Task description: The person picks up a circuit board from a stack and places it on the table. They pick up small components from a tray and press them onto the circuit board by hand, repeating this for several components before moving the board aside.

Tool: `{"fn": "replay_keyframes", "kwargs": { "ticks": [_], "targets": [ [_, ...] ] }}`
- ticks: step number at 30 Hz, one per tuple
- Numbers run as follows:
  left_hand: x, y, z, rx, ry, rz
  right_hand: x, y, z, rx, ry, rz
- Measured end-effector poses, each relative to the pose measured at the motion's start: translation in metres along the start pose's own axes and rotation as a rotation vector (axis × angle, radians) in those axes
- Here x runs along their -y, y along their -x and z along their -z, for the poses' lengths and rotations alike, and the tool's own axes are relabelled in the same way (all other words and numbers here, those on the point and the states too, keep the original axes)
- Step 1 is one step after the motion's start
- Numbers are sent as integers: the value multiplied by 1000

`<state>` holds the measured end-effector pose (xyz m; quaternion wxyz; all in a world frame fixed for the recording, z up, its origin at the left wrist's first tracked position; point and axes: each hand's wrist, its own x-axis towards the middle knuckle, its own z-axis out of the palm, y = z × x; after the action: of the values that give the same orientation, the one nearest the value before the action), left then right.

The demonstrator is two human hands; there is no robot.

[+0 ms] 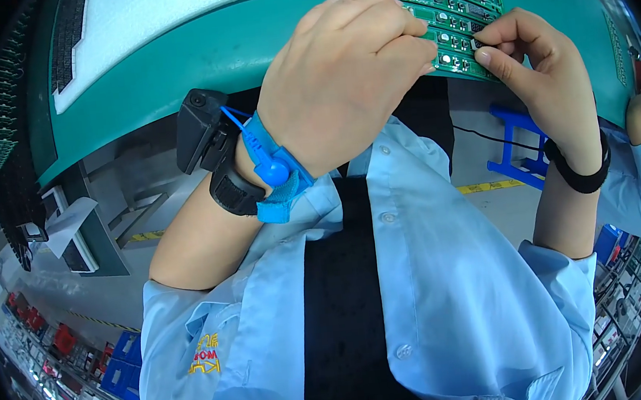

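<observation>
Evidently, your left hand (347, 74) curls its fingers at the left side of the green panel of slim, component-studded circuit boards (457, 15), lying on the smooth green tabletop (169, 72) before you; what they hold is hidden. Your right hand (543, 63) has thumb and forefinger narrowed near the panel's right side, grip untellable. Working from both sides probably helps keep it steady.

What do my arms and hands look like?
Light blue sleeves end near the elbows. Left wrist: blue strap with round snap and blue cord, plus black band carrying a boxy black device. Right wrist: another black band. Fingers are bare.
</observation>
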<state>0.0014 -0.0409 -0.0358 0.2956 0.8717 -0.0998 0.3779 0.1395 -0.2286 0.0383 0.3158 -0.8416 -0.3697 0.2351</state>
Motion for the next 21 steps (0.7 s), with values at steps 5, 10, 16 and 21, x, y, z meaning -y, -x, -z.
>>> {"fn": "replay_keyframes", "kwargs": {
  "ticks": [5, 10, 16, 21],
  "targets": [
    [0, -1, 1, 16, 24, 4, -5, -5, 10, 83, 32, 9],
    [0, 0, 0, 23, -14, -15, 6, -7, 14, 136, 161, 46],
    [-1, 1, 0, 21, -7, -13, 21, 17, -13, -137, 466, 385],
    [1, -2, 5, 58, -17, -7, 11, 22, -17, -251, 260, 260]
  ]
}}
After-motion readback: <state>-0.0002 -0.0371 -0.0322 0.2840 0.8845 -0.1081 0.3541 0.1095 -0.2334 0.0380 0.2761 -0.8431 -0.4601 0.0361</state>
